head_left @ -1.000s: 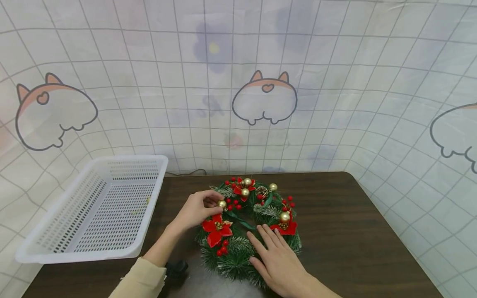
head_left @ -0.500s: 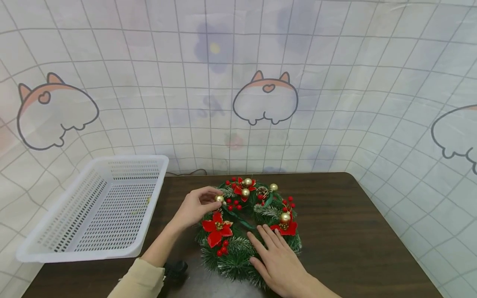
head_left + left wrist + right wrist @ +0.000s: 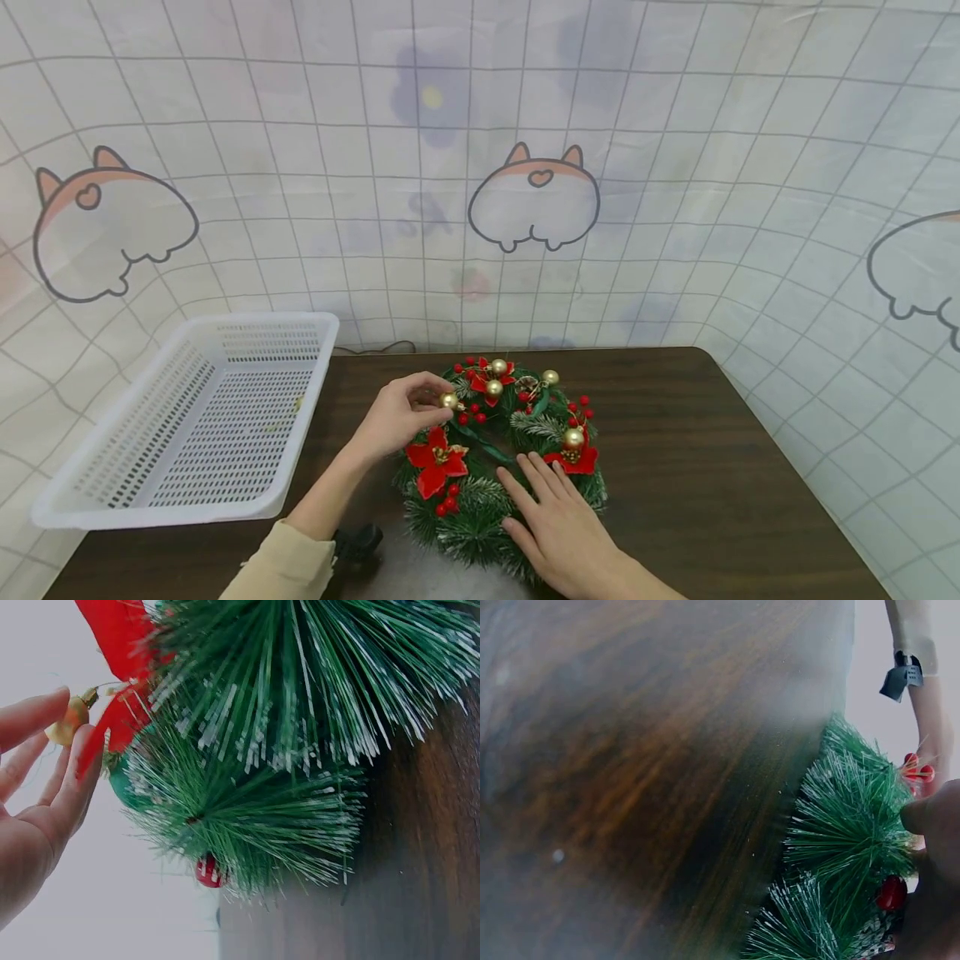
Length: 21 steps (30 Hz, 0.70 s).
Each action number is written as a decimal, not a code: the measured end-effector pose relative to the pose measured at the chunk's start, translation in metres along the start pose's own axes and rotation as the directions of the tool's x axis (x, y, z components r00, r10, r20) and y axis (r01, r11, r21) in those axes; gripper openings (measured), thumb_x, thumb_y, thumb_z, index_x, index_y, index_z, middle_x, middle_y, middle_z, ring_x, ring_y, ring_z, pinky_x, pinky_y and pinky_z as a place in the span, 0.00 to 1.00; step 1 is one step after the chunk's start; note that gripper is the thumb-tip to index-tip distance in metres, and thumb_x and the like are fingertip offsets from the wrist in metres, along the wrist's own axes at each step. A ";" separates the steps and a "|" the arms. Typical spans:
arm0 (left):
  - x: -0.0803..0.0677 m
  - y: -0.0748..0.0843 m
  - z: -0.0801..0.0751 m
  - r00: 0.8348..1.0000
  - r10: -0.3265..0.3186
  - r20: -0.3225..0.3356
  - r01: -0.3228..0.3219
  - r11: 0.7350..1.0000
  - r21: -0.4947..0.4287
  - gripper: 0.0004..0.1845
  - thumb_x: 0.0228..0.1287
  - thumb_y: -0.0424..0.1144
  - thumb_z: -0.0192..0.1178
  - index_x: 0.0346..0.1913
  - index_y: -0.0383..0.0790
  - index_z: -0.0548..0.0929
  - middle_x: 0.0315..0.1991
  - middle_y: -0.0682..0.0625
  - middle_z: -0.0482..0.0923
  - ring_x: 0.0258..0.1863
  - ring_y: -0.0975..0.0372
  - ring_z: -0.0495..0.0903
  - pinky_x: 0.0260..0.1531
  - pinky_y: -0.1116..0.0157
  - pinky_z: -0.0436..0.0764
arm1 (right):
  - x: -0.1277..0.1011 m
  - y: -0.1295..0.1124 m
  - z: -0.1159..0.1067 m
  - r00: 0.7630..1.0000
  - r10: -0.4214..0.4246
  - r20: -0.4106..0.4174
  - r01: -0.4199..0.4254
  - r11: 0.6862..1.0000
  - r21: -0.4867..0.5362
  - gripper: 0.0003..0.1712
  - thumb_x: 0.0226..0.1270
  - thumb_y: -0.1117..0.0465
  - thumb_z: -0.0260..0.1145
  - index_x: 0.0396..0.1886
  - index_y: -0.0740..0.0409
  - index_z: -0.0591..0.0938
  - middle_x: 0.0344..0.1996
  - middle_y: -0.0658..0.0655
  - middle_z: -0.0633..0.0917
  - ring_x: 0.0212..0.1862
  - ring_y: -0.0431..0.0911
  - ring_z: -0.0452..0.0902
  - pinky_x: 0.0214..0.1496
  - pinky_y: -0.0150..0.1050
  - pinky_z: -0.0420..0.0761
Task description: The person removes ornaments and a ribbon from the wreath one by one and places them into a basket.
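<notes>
Between thumb and fingertips of the left hand (image 3: 393, 417): a small gold bauble (image 3: 448, 401), pinched at the upper-left arc of the wreath (image 3: 498, 454), just above a red poinsettia (image 3: 435, 461). Seen from the left wrist, same bauble (image 3: 69, 724) nipped between fingertips (image 3: 82, 761), green needles and a red berry (image 3: 210, 871) just beside. Under the right hand (image 3: 558, 521): lower right of the wreath, fingers straight and spread narrow, pressing flat on the greenery, tips near a second poinsettia with gold ball (image 3: 573, 437). Beneath both hands, dark wooden table (image 3: 712, 467). Well left of the left fingers, white perforated basket (image 3: 187, 417), apart from the wreath.
</notes>
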<state>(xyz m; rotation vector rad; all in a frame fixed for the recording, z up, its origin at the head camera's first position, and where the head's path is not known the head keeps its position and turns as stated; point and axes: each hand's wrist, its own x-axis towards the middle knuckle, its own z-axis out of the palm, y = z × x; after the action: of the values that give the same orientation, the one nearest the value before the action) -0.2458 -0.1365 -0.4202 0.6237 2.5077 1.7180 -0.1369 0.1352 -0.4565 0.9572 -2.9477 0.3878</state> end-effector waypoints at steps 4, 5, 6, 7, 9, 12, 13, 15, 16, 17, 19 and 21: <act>0.001 0.004 0.003 1.000 0.008 0.006 -0.008 0.999 0.031 0.15 0.58 0.40 0.69 0.49 0.47 0.83 0.46 0.52 0.81 0.44 0.58 0.80 0.37 0.60 0.82 | 0.000 0.000 0.000 1.000 -0.001 -0.010 0.001 1.000 -0.008 0.34 0.76 0.40 0.43 0.75 0.48 0.59 0.73 0.61 0.57 0.74 0.55 0.47 0.71 0.56 0.53; 0.002 0.005 0.004 1.000 0.007 0.006 -0.008 0.999 0.043 0.15 0.58 0.40 0.70 0.48 0.47 0.83 0.45 0.52 0.81 0.43 0.58 0.81 0.37 0.60 0.82 | 0.000 0.000 0.000 1.000 -0.001 -0.011 0.001 1.000 -0.010 0.34 0.76 0.40 0.43 0.75 0.48 0.59 0.73 0.61 0.57 0.74 0.55 0.47 0.71 0.56 0.53; 0.003 0.006 0.005 1.000 0.008 0.004 -0.009 0.998 0.058 0.14 0.58 0.40 0.70 0.48 0.48 0.83 0.44 0.53 0.81 0.43 0.59 0.81 0.37 0.60 0.82 | 0.000 0.000 0.001 1.000 -0.001 -0.011 0.001 1.000 -0.011 0.34 0.76 0.39 0.43 0.75 0.48 0.59 0.73 0.61 0.57 0.74 0.55 0.47 0.71 0.56 0.53; 0.003 0.007 0.006 1.000 0.009 0.002 -0.009 0.997 0.072 0.14 0.58 0.40 0.70 0.47 0.49 0.83 0.44 0.53 0.82 0.42 0.59 0.81 0.37 0.60 0.82 | 0.000 0.000 0.001 1.000 -0.002 -0.011 0.001 1.000 -0.013 0.34 0.76 0.39 0.43 0.75 0.48 0.59 0.73 0.61 0.57 0.74 0.55 0.47 0.71 0.56 0.53; 0.005 0.008 0.008 1.000 0.011 -0.004 -0.011 0.995 0.099 0.14 0.57 0.40 0.70 0.46 0.50 0.83 0.43 0.55 0.81 0.41 0.60 0.81 0.37 0.61 0.82 | 0.000 0.000 0.001 1.000 -0.003 -0.013 0.003 1.000 -0.014 0.34 0.76 0.39 0.42 0.75 0.48 0.59 0.73 0.61 0.57 0.74 0.55 0.47 0.71 0.56 0.53; 0.006 0.008 0.012 1.000 0.010 -0.012 -0.008 0.991 0.130 0.13 0.57 0.39 0.70 0.45 0.51 0.83 0.42 0.57 0.81 0.40 0.62 0.80 0.36 0.61 0.81 | 0.000 0.000 0.001 1.000 -0.008 -0.014 0.008 1.000 -0.010 0.34 0.76 0.40 0.43 0.75 0.48 0.59 0.73 0.61 0.57 0.74 0.55 0.47 0.70 0.56 0.54; 0.007 0.008 0.013 1.000 0.010 -0.012 -0.008 0.991 0.135 0.13 0.57 0.39 0.70 0.45 0.52 0.83 0.42 0.57 0.81 0.40 0.62 0.80 0.36 0.62 0.81 | 0.000 0.000 0.001 1.000 -0.009 -0.015 0.008 1.000 -0.009 0.34 0.76 0.40 0.43 0.75 0.48 0.59 0.73 0.61 0.57 0.74 0.55 0.47 0.70 0.56 0.54; 0.008 0.008 0.016 1.000 0.010 -0.013 -0.008 0.990 0.144 0.13 0.57 0.38 0.70 0.45 0.52 0.83 0.41 0.57 0.81 0.39 0.63 0.80 0.36 0.62 0.81 | -0.001 0.000 0.001 1.000 -0.010 -0.016 0.010 1.000 -0.009 0.34 0.76 0.40 0.43 0.75 0.49 0.59 0.73 0.61 0.57 0.74 0.56 0.47 0.70 0.56 0.54; 0.008 0.008 0.017 1.000 0.010 -0.014 -0.008 0.989 0.147 0.13 0.57 0.38 0.70 0.44 0.51 0.83 0.42 0.58 0.80 0.39 0.63 0.80 0.36 0.62 0.81 | -0.001 0.000 0.002 1.000 -0.010 -0.016 0.010 1.000 -0.009 0.34 0.76 0.40 0.44 0.75 0.49 0.59 0.73 0.61 0.57 0.74 0.56 0.47 0.70 0.57 0.54; 0.008 0.008 0.018 1.000 0.010 -0.017 -0.008 0.989 0.149 0.13 0.57 0.37 0.70 0.44 0.51 0.83 0.41 0.57 0.80 0.39 0.63 0.80 0.35 0.62 0.81 | -0.001 0.000 0.002 1.000 -0.010 -0.017 0.010 1.000 -0.010 0.34 0.76 0.40 0.44 0.75 0.49 0.59 0.73 0.61 0.57 0.74 0.56 0.47 0.70 0.56 0.54; 0.009 0.009 0.019 1.000 0.008 -0.025 -0.004 0.988 0.157 0.12 0.57 0.37 0.71 0.44 0.51 0.83 0.41 0.57 0.81 0.39 0.63 0.80 0.35 0.62 0.81 | -0.001 -0.001 0.001 1.000 -0.009 -0.018 0.009 1.000 -0.013 0.34 0.76 0.40 0.44 0.75 0.49 0.59 0.73 0.61 0.57 0.74 0.56 0.48 0.70 0.56 0.54; 0.009 0.010 0.020 0.999 0.000 -0.034 0.005 0.987 0.163 0.12 0.57 0.38 0.71 0.44 0.50 0.83 0.41 0.57 0.81 0.38 0.63 0.80 0.35 0.62 0.81 | -0.001 -0.001 0.001 1.000 -0.008 -0.019 0.008 1.000 -0.013 0.34 0.76 0.40 0.44 0.75 0.49 0.59 0.73 0.61 0.57 0.74 0.56 0.48 0.70 0.56 0.54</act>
<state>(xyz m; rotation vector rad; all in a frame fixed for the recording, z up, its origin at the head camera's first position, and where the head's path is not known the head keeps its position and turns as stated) -0.2461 -0.1125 -0.4175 0.6058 2.6909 1.5459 -0.1358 0.1347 -0.4575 0.9588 -2.9249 0.3755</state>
